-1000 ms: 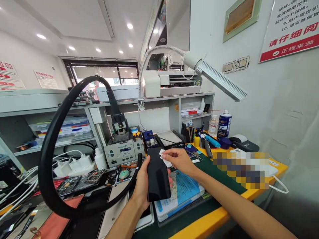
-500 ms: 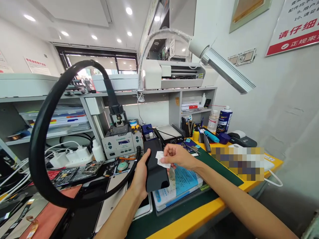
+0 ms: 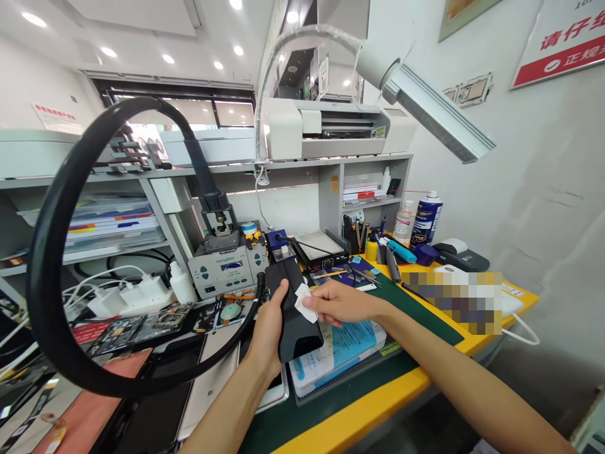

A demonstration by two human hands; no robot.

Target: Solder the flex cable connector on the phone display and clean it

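A black smartphone point(image 3: 297, 337), its dark face towards me, is gripped along its left edge by my left hand point(image 3: 268, 331). The thumb lies on the phone's face, and the other fingers are hidden behind it. Pinched between the thumb and fingers of my right hand point(image 3: 338, 301) is a small crumpled white wipe point(image 3: 306, 306). It lies against the phone's face, near the right edge. Below the phone, a blue and white package point(image 3: 352, 345) rests on the green mat point(image 3: 373, 388).
A thick black hose point(image 3: 40, 252) loops at the left from the grey rework station point(image 3: 227, 271). Opened phones and a gold phone back point(image 3: 212, 378) lie beneath it. A lamp point(image 3: 439, 113) hangs overhead. A spray can point(image 3: 426, 221) stands at the right back near a white bottle point(image 3: 404, 221).
My right hand has turned and brought the wipe flat against the phone. The phone has shifted slightly left and up, and the camera view has tilted down a little.
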